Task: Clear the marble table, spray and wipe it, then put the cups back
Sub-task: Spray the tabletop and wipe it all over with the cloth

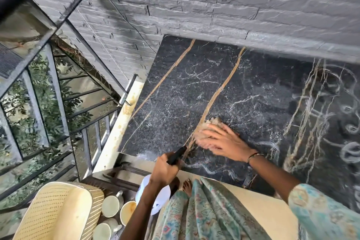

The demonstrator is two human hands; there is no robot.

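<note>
While the camera looks steeply down, these parts show:

Table [171, 91]: black marble with gold and white veins, set against a grey brick wall [214, 6]; its top carries only the cloth and the hand on it.
Cloth [212, 122]: a pale, fuzzy wad on the marble near the front edge, beside a gold vein, mostly hidden under the right hand.
Right hand [220, 138]: laid flat on the cloth, palm down, fingers stretched out and slightly spread; it is blurred. A thread band sits at the wrist.
Left hand [165, 169]: at the table's front edge, fingers curled tight around the dark neck of the bottle.
Bottle [155, 198]: white body hanging below the left hand, off the table; its dark nozzle points over the marble edge.
Cups [111, 203]: three pale cups on the floor, close together beside the chair, below the table's left corner.
Chair [58, 212]: cream, woven-look, at lower left.
Railing [58, 84]: dark metal bars at left, foliage beyond.
</note>
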